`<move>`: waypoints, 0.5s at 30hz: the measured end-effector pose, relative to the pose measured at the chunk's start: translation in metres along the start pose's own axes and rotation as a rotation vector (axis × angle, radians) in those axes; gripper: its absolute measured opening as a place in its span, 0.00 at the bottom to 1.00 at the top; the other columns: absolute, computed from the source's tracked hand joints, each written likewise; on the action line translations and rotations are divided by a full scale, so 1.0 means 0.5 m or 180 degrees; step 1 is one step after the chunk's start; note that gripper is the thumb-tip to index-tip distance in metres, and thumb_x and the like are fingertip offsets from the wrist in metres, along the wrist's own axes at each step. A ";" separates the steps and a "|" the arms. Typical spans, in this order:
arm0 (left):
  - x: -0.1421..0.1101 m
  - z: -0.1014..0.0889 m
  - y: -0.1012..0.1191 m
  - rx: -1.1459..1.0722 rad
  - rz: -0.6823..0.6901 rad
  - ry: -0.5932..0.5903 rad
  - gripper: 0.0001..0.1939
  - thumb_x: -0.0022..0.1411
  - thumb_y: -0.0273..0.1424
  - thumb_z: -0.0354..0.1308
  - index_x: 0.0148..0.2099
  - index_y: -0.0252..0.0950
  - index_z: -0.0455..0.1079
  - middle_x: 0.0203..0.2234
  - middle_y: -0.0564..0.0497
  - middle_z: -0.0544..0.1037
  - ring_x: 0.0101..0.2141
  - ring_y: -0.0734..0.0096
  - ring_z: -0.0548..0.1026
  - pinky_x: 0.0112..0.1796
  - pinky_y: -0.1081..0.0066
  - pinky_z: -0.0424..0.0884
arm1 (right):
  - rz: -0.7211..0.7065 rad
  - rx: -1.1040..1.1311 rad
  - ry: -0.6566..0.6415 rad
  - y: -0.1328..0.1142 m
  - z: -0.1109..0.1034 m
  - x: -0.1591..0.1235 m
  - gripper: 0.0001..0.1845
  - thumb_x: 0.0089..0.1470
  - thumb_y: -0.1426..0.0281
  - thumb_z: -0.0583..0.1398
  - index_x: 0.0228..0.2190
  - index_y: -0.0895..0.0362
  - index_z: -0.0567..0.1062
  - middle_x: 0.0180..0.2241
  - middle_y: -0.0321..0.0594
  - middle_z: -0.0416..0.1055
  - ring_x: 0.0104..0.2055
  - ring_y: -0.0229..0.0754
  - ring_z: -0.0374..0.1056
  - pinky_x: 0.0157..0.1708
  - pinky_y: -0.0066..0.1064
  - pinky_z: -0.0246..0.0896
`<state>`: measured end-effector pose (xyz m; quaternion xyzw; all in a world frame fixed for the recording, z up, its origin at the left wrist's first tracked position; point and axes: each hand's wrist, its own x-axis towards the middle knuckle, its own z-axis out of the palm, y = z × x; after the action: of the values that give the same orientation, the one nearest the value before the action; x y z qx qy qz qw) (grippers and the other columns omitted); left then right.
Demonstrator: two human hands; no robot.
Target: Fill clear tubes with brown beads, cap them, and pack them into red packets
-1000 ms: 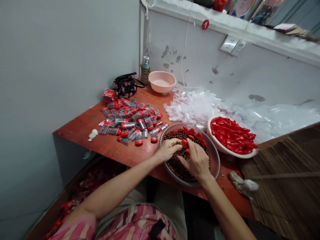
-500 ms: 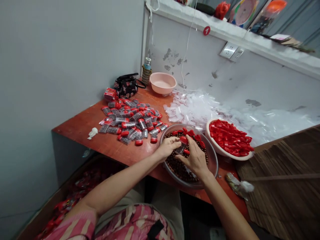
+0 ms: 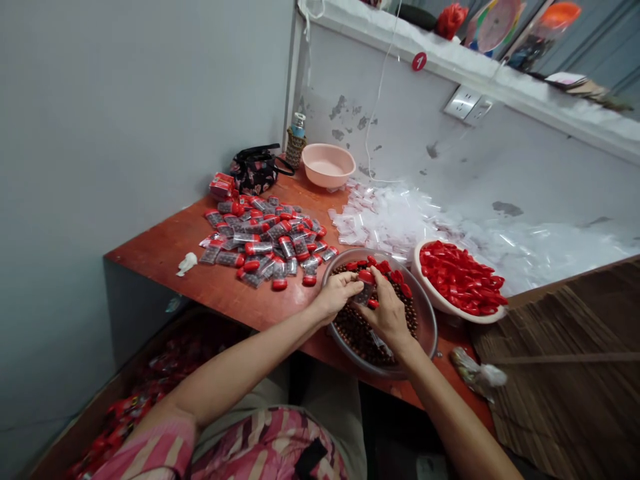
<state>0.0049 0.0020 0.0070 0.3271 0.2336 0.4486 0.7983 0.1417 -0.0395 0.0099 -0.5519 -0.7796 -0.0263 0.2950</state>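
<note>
My left hand (image 3: 337, 296) and my right hand (image 3: 387, 312) meet above a steel bowl (image 3: 427, 327) filled with brown round beads (image 3: 357, 337). Between their fingers is a small transparent packet (image 3: 364, 293), topped by a glossy red oval piece (image 3: 366, 276). Other red pieces (image 3: 384, 267) lie on the beads along the bowl's far side. To the right stands a white bowl (image 3: 475, 313) heaped with red pieces. The fingers partly hide the packet, so its contents are hard to see.
Filled packets with red ends (image 3: 265, 240) lie heaped on the red-brown table (image 3: 150, 257). Loose transparent bags (image 3: 390, 223) spread behind the bowls. A pink basin (image 3: 327, 165) and a black patterned bag (image 3: 255, 170) stand at the back. A box of red packets (image 3: 150, 360) sits below left.
My hands have shifted slightly toward the bowl's far side, carrying the packet and red piece with them. The camera view has also moved slightly.
</note>
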 end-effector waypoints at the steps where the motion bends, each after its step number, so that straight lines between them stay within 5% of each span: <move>1: 0.000 0.001 -0.001 -0.0017 -0.0030 0.0017 0.16 0.41 0.32 0.66 0.34 0.29 0.72 0.26 0.51 0.75 0.26 0.77 0.69 0.33 0.75 0.63 | 0.0117 0.0141 -0.0157 -0.001 -0.007 0.000 0.47 0.47 0.65 0.61 0.60 0.54 0.39 0.57 0.48 0.55 0.57 0.49 0.55 0.51 0.43 0.57; 5: 0.000 0.003 -0.001 -0.0083 -0.0073 0.0070 0.17 0.42 0.32 0.66 0.37 0.31 0.72 0.29 0.50 0.76 0.28 0.75 0.72 0.34 0.73 0.66 | 0.0643 0.0778 -0.0404 0.013 -0.038 -0.004 0.55 0.44 0.63 0.63 0.59 0.51 0.29 0.60 0.46 0.48 0.57 0.48 0.55 0.46 0.41 0.62; 9: 0.026 -0.026 0.043 0.0004 0.0207 0.0217 0.16 0.44 0.32 0.64 0.37 0.32 0.71 0.28 0.50 0.76 0.26 0.74 0.73 0.32 0.71 0.69 | 0.1005 0.0835 -0.0429 0.071 -0.075 -0.021 0.40 0.48 0.63 0.60 0.59 0.52 0.48 0.53 0.46 0.61 0.49 0.47 0.65 0.41 0.37 0.66; 15: 0.129 -0.150 0.184 0.0802 0.1304 0.1442 0.10 0.47 0.25 0.58 0.36 0.32 0.70 0.30 0.50 0.77 0.29 0.74 0.74 0.35 0.71 0.70 | 0.0890 0.0083 -0.1187 0.131 -0.131 -0.058 0.14 0.51 0.65 0.56 0.41 0.53 0.72 0.39 0.39 0.73 0.38 0.42 0.70 0.38 0.32 0.64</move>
<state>-0.0651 0.1169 0.0187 0.3553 0.3882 0.6288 0.5725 0.2335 -0.0625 0.0311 -0.6459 -0.7368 0.1273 0.1537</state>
